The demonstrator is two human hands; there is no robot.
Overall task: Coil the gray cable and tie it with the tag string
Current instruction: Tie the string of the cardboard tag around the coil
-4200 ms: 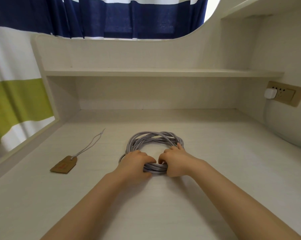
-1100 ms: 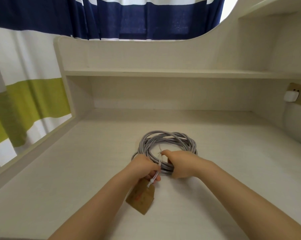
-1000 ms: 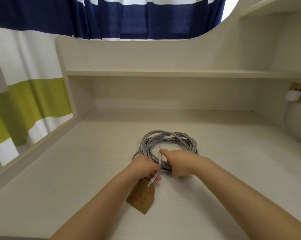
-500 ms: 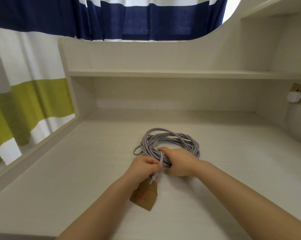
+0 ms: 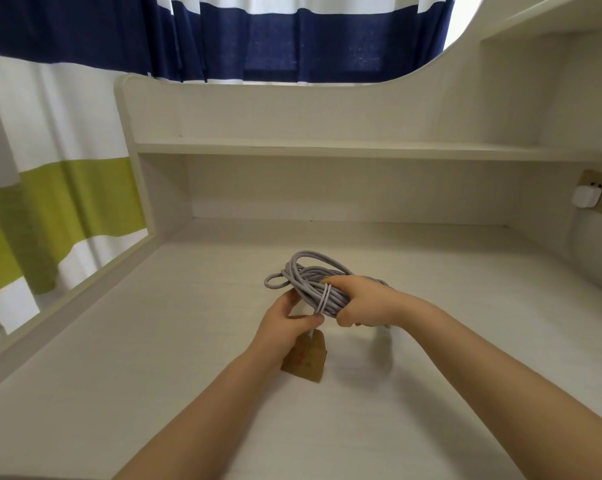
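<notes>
Gripping the gray cable [image 5: 313, 289] bundle, your right hand [image 5: 361, 301] stays clenched beside the string [image 5: 323, 299]; left hand [image 5: 287, 327] pinches it. Springy loops: hold the wrapped section.

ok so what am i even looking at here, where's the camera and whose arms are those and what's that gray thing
There is no machine here. The camera sits on a person's head and looks forward and down, so the two bare arms reaching in from the bottom are that person's own.

The right hand grips a bundle of coiled gray cable, raised a little above a pale wooden desk. A thin white string is looped around the bundle. The left hand pinches that string just under the coil, and a brown cardboard tag hangs from it, down near the desk.

Behind is a shelf, and a striped curtain hangs on the left. On the right wall a white plug sits in a socket.
</notes>
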